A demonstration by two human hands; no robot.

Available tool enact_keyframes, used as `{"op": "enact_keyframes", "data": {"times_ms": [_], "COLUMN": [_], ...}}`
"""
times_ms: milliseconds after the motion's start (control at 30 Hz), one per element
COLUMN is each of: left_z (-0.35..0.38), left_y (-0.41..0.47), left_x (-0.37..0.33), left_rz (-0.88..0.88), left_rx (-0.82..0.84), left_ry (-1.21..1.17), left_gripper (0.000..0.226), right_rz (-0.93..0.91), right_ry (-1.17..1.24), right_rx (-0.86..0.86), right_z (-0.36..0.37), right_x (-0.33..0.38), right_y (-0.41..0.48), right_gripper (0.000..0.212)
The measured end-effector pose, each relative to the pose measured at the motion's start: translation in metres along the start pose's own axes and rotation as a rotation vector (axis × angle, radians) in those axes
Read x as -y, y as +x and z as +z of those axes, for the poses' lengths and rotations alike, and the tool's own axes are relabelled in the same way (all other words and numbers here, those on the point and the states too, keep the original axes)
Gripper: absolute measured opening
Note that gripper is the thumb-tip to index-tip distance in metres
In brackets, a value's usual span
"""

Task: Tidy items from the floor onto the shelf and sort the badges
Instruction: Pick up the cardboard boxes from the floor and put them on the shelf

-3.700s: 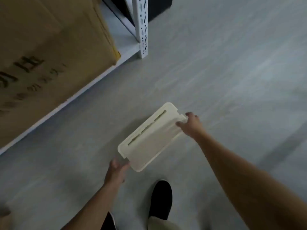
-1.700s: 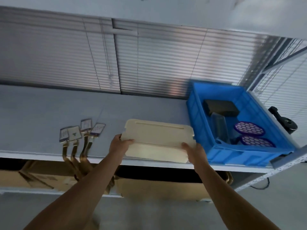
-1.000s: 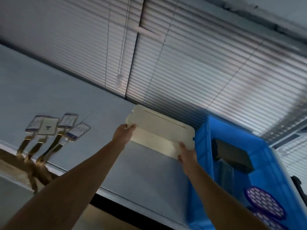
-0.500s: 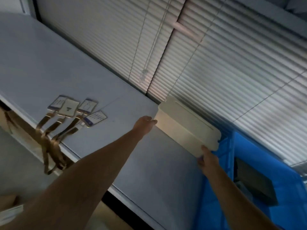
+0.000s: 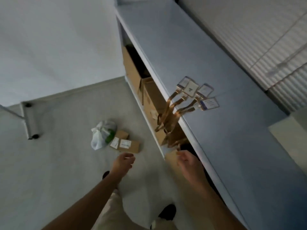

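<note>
Nothing held in either hand: left hand (image 5: pixel 123 161) loosely curled and empty, reaching down toward the floor; right hand (image 5: pixel 186 161) fingers slack and apart, just below the shelf edge and near the dangling tan lanyards (image 5: pixel 167 120), not clearly touching them. Probably poised that way for the next pickup, since both arms angle toward the items still on the floor. Closest below the left hand: a flat cardboard parcel (image 5: pixel 127 144) with white labels, and just beside it a knotted white plastic bag (image 5: pixel 101 134) with something green inside. Up on the shelf (image 5: pixel 182 47): four badges (image 5: pixel 196 92) fanned together near the front edge, cards resting on the surface while the straps spill over the lip and hang in front of the brown boxes (image 5: pixel 146 95) on the lower level, likely left so for later sorting. At the far right, a cream tray (image 5: pixel 289 138) already lying on the shelf, clear of the badges. Floor items not yet tidied; badges unsorted by the look of the overlap.
</note>
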State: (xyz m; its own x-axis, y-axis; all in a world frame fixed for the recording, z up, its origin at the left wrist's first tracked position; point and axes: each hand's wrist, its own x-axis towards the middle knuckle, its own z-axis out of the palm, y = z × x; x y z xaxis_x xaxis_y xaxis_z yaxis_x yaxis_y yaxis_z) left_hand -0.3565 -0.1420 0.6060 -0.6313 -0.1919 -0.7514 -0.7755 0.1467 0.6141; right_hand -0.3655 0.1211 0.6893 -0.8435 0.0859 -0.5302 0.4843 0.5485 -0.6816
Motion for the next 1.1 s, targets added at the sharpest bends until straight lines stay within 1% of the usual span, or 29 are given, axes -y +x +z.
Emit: {"op": "enact_keyframes", "data": {"times_ms": [67,133,200,300,400,467,533,700,767,800,833,900,967,1033,1100], "left_z": [-0.059,-0.11,-0.15,-0.186,-0.196,-0.188,-0.172,-0.119,-0.099,-0.09,-0.082,-0.067,-0.055,-0.045,-0.04], "left_y": [0.02,0.04,0.061,0.108,0.186,0.245,0.308,0.489,0.558,0.587,0.615,0.664,0.705,0.731,0.745], "left_x": [0.034,0.06,0.071,0.079,0.09,0.099,0.107,0.169,0.198,0.21,0.221,0.242,0.263,0.278,0.291], "left_rz": [-0.111,-0.189,-0.23,-0.281,-0.315,-0.317,-0.292,-0.258,-0.238,-0.234,-0.224,-0.219,-0.221,-0.241,-0.265], "left_rx": [-0.076,-0.151,-0.185,-0.175,-0.143,-0.116,-0.091,-0.083,-0.089,-0.099,-0.116,-0.144,-0.177,-0.189,-0.218], "left_ry": [0.0,0.039,0.056,0.102,0.197,0.231,0.262,0.334,0.38,0.394,0.403,0.425,0.459,0.476,0.522], "left_gripper": [0.025,0.023,0.027,0.031,0.029,0.029,0.03,0.037,0.041,0.043,0.046,0.055,0.069,0.079,0.081], "right_rz": [-0.042,-0.014,0.035,0.142,0.305,0.415,0.474,0.498,0.566,0.653,0.763,0.998,1.132,1.179,1.167], "right_ry": [-0.096,-0.201,-0.277,-0.317,-0.326,-0.311,-0.285,-0.294,-0.226,-0.147,-0.04,0.188,0.318,0.441,0.539], "right_rx": [0.102,0.194,0.261,0.36,0.445,0.424,0.354,0.209,0.201,0.178,0.144,0.143,0.17,0.177,0.172], "right_z": [0.055,0.107,0.155,0.215,0.274,0.314,0.352,0.451,0.49,0.507,0.522,0.545,0.564,0.579,0.589], "right_x": [0.019,0.032,0.036,0.029,0.01,-0.011,-0.035,-0.114,-0.157,-0.177,-0.193,-0.212,-0.224,-0.237,-0.246], "right_y": [0.023,0.047,0.077,0.123,0.18,0.223,0.27,0.401,0.452,0.473,0.493,0.523,0.545,0.559,0.567], "right_gripper": [0.022,0.025,0.026,0.027,0.023,0.017,0.019,0.018,0.02,0.024,0.036,0.063,0.085,0.097,0.094]}}
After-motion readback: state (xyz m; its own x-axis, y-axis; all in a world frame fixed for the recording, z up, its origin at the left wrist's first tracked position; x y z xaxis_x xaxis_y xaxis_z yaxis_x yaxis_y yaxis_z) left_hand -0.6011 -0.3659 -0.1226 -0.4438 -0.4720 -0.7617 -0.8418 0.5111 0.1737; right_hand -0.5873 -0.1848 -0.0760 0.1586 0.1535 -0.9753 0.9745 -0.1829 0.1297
